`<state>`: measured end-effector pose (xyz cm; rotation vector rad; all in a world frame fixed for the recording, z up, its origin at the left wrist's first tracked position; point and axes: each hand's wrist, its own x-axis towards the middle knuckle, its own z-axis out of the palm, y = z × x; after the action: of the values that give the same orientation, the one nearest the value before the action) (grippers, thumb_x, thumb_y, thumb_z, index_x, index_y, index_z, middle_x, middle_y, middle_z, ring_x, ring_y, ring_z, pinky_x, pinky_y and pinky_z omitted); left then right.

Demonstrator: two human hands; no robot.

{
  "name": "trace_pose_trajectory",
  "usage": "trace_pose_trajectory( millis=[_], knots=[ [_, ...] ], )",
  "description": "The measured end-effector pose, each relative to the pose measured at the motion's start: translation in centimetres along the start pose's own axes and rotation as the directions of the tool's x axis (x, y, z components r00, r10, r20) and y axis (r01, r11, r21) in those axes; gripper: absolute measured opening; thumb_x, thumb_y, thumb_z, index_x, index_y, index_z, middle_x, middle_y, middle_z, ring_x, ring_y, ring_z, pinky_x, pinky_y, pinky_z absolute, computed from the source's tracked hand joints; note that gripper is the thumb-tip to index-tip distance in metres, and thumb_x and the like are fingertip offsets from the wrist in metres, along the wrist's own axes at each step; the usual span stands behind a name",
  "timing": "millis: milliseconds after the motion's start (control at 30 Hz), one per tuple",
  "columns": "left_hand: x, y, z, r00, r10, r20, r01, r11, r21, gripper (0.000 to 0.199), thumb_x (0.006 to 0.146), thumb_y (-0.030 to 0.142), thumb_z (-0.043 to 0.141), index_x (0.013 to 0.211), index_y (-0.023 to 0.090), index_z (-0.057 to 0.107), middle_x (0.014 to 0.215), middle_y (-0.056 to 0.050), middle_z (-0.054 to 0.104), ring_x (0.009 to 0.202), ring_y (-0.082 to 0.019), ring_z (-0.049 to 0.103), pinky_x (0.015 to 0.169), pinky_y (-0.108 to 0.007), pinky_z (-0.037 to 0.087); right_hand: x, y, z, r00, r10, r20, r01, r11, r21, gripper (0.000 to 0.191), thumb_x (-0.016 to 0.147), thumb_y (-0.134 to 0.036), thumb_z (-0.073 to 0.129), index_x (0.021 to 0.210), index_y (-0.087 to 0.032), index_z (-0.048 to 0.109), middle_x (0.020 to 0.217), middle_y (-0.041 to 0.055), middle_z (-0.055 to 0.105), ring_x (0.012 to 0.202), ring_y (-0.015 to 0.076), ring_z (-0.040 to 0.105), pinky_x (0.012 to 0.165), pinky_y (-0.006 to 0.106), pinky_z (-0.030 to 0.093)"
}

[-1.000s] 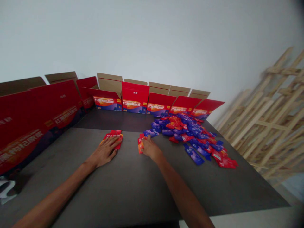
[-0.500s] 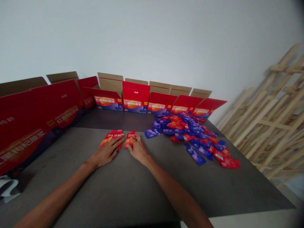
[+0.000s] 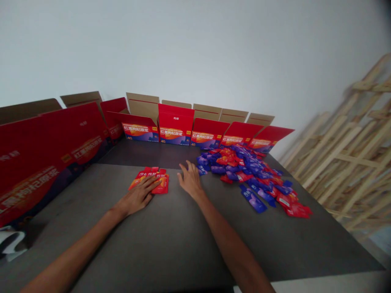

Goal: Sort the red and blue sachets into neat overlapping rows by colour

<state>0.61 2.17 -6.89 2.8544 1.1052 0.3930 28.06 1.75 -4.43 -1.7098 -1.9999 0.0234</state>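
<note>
Three red sachets [image 3: 163, 186] lie overlapping in a fanned row on the dark table. My left hand [image 3: 138, 196] rests flat on them, fingers stretched out over their lower parts. To the right, my right hand [image 3: 190, 179] is empty, with fingers apart. It is just left of the big pile of sachets and partly covers a blue sachet [image 3: 202, 169] at the pile's edge. The pile of red and blue-purple sachets [image 3: 241, 165] spreads across the right side. A single blue sachet [image 3: 254, 199] lies at its near edge.
Open red cartons [image 3: 175, 126] with raised brown flaps line the back of the table [image 3: 171, 244]. Larger red cartons [image 3: 51, 158] stand along the left. A black-and-white item [image 3: 11, 244] sits at the left edge. Wooden frames [image 3: 345, 154] lean against the wall at right.
My right hand has let go of a red sachet, which now overlaps the others under my left hand. It has moved right and forward toward the blue sachet. My left hand has stayed put.
</note>
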Motion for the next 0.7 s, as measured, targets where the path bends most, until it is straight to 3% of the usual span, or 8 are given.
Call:
trace_pose_trajectory(
  millis=[133,267,367,467,600,700],
  knots=[
    [-0.1,0.1,0.0,1.0,-0.009,0.002,0.009,1.0,0.004,0.056,0.101,0.031,0.038,0.156,0.022,0.043,0.162,-0.011,0.042,0.15,-0.029,0.038,0.123,-0.054,0.034,-0.6,4.4,-0.6,0.992,0.09,0.085,-0.081,0.992,-0.101,0.051,0.102,-0.036,0.052,0.147,-0.014,0.052,0.155,0.0206,0.044,0.145,0.0336,0.037,0.117,0.051,0.031],
    [-0.1,0.1,-0.1,1.0,-0.026,0.008,0.026,1.0,0.003,0.057,0.1,0.032,0.039,0.156,0.022,0.043,0.162,-0.011,0.042,0.149,-0.031,0.04,0.122,-0.054,0.035,-3.2,7.2,-1.9,0.99,-0.015,0.14,0.027,0.996,-0.086,0.043,0.1,-0.034,0.057,0.14,-0.017,0.057,0.148,0.015,0.054,0.141,0.0277,0.044,0.119,0.044,0.03],
    [-0.1,0.0,-0.1,0.999,-0.025,0.02,0.025,1.0,-0.004,0.058,0.1,0.032,0.039,0.157,0.022,0.042,0.162,-0.011,0.041,0.15,-0.031,0.038,0.122,-0.054,0.033,-5.3,9.0,-4.0,0.984,-0.068,0.163,0.08,0.994,-0.073,0.03,0.099,-0.035,0.059,0.124,-0.019,0.065,0.133,0.0109,0.064,0.126,0.0225,0.057,0.112,0.036,0.038],
    [-0.1,-0.1,0.0,1.0,-0.02,0.014,0.02,1.0,-0.005,0.058,0.1,0.033,0.039,0.157,0.023,0.041,0.162,-0.011,0.042,0.149,-0.031,0.039,0.122,-0.055,0.033,-6.6,11.1,-6.4,0.98,-0.064,0.189,0.086,0.99,-0.108,0.024,0.101,-0.038,0.056,0.1,-0.019,0.071,0.109,0.0083,0.071,0.101,0.0193,0.067,0.091,0.028,0.048],
    [-0.1,-0.2,0.1,1.0,-0.024,0.013,0.024,1.0,0.005,0.057,0.101,0.035,0.038,0.157,0.022,0.042,0.162,-0.012,0.042,0.149,-0.032,0.04,0.122,-0.056,0.034,-5.9,14.0,-9.0,0.983,-0.024,0.182,0.055,0.984,-0.169,0.033,0.102,-0.038,0.053,0.082,-0.021,0.073,0.084,0.0046,0.072,0.079,0.0174,0.068,0.075,0.025,0.048],
    [-0.2,-0.2,0.2,1.0,-0.02,0.012,0.02,1.0,0.0,0.057,0.101,0.034,0.039,0.157,0.023,0.041,0.161,-0.011,0.043,0.148,-0.032,0.04,0.121,-0.055,0.035,-3.4,16.2,-10.3,0.997,0.013,0.082,0.005,0.978,-0.209,0.027,0.102,-0.027,0.049,0.102,-0.019,0.075,0.103,0.0085,0.074,0.099,0.0202,0.067,0.089,0.03,0.048]
  ],
)
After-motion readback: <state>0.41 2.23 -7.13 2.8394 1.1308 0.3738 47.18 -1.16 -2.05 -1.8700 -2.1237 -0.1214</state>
